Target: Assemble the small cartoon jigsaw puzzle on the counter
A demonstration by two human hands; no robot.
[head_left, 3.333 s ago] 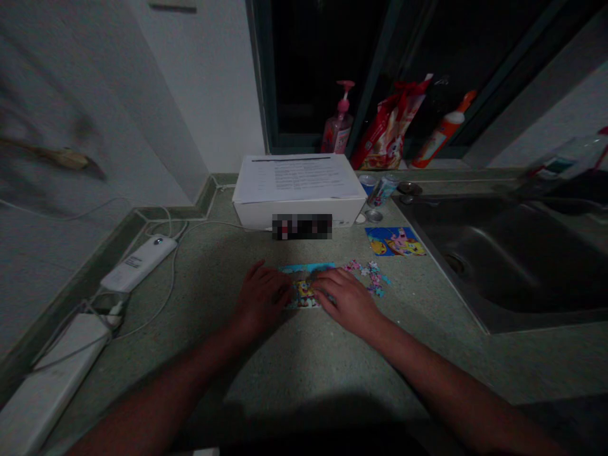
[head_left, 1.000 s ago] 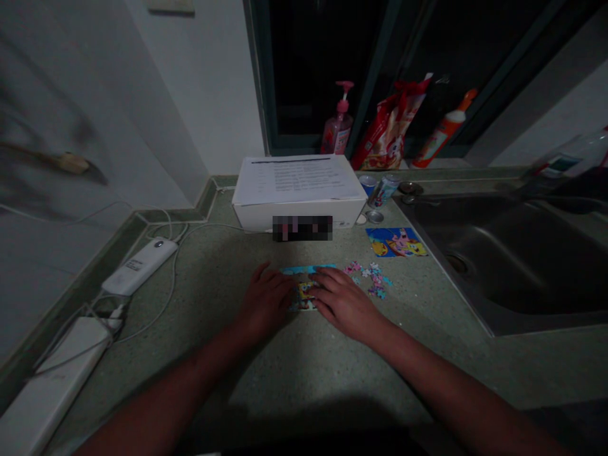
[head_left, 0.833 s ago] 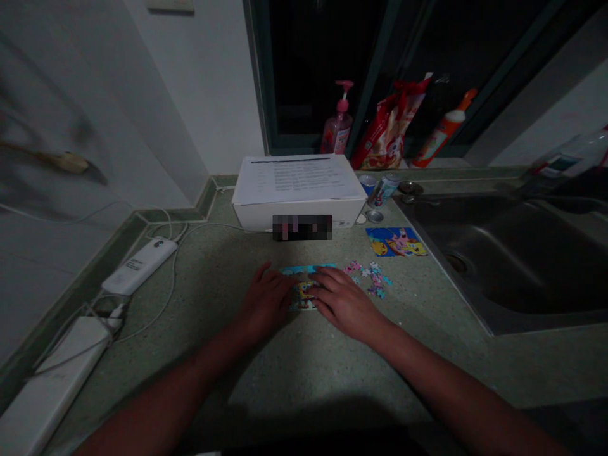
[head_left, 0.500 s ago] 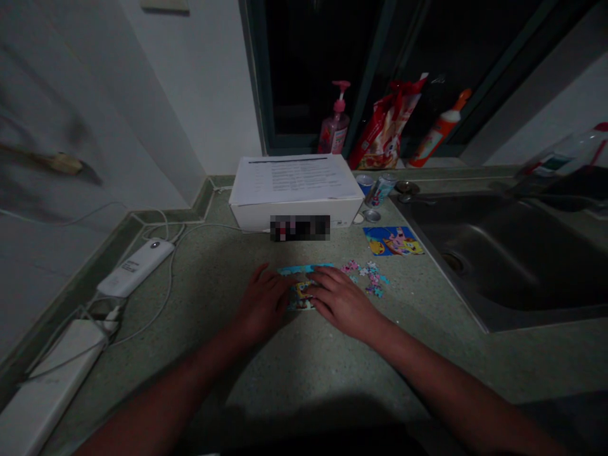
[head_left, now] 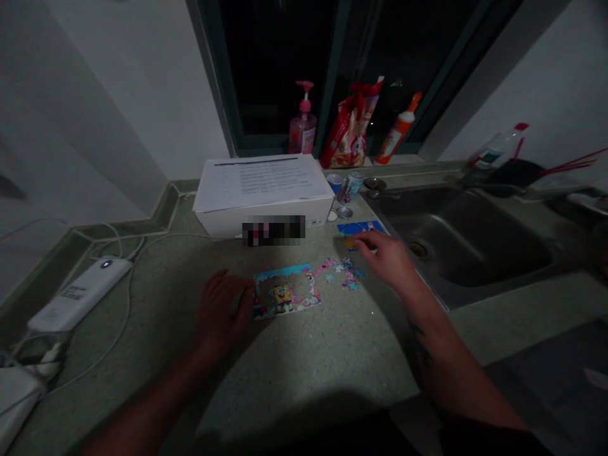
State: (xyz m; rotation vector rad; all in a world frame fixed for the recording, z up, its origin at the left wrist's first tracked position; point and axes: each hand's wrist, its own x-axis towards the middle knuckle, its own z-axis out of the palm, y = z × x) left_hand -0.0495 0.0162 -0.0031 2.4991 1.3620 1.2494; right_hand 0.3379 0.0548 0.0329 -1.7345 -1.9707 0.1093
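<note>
right grip (head_left: 386, 256): curled down on lower edge of printed picture card (head_left: 363, 227), card beside sink (head_left: 468, 234) rim; whether clenched on anything, cannot tell, no held item visible. loose jigsaw pieces (head_left: 342, 272), pink and blue, small scatter just below and left of right grip. left grip (head_left: 219, 313): released, fingers spread, just beside left edge of part-built jigsaw (head_left: 285, 291); left grip nearer. jigsaw flat on speckled green counter (head_left: 156, 354), long axis running across view, slightly tilted, gaps at upper middle.
</note>
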